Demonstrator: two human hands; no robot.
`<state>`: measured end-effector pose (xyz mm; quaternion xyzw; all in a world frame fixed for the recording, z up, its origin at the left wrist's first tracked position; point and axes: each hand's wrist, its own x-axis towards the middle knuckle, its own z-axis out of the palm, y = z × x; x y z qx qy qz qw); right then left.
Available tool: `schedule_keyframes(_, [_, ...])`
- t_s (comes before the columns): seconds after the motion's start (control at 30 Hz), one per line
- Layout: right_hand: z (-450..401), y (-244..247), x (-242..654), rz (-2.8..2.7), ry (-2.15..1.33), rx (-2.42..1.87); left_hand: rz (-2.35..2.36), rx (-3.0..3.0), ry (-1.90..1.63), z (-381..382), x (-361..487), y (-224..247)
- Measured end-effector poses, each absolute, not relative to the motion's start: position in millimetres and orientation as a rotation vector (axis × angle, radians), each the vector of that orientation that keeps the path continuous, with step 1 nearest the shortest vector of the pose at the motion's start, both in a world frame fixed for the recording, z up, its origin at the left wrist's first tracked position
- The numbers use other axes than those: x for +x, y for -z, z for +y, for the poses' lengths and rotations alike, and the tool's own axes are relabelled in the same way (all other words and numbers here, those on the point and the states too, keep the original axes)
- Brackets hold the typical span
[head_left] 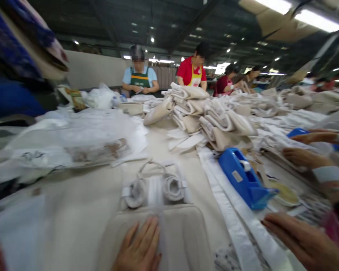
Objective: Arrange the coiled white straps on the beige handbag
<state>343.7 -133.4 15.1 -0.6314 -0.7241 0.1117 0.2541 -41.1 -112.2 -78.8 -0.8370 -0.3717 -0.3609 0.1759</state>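
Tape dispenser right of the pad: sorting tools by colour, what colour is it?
Blue tape dispenser, clearest in the head view.

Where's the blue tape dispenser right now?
The blue tape dispenser sits right of centre on the table, beside the white strips, ahead of the right hand.

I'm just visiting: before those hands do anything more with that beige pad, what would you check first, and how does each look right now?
1. Left hand flat on pad: ok.
2. Right hand free, holds nothing: ok.
3. Two cord rolls lie just beyond pad: ok.
4. Tape dispenser clear of both hands: ok.
5. A co-worker's arms crowd the right side: not ok.
6. Pad squarely aligned: cannot tell, blurred.
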Motion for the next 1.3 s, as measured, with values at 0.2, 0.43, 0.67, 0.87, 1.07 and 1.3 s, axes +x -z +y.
schedule_keyframes(0.2, [-84, -91, 193, -2.959, -0.714, -1.006, -1.11, -2.372, 0.844, -118, -38, 67])
schedule_keyframes(0.43, [-2, -51, 95, -3.392, -0.108, -0.655, -1.072, -2.345, 0.767, -116, -43, 65])
schedule_keyframes(0.67, [25, -37, 80, -3.383, -0.273, -0.996, -1.075, -2.326, 0.883, -114, -41, 80])
schedule_keyframes(0.87, [49, -32, 87, -3.156, -0.084, -1.228, -1.105, -2.339, 0.91, -116, -41, 80])
schedule_keyframes(1.07, [-15, -17, 117, -2.751, 0.081, -0.951, -1.115, -2.306, 0.964, -116, -38, 76])
schedule_keyframes(1.3, [-96, 35, 120, -2.618, 0.274, -0.773, -1.258, -2.345, 1.04, -122, -42, 59])
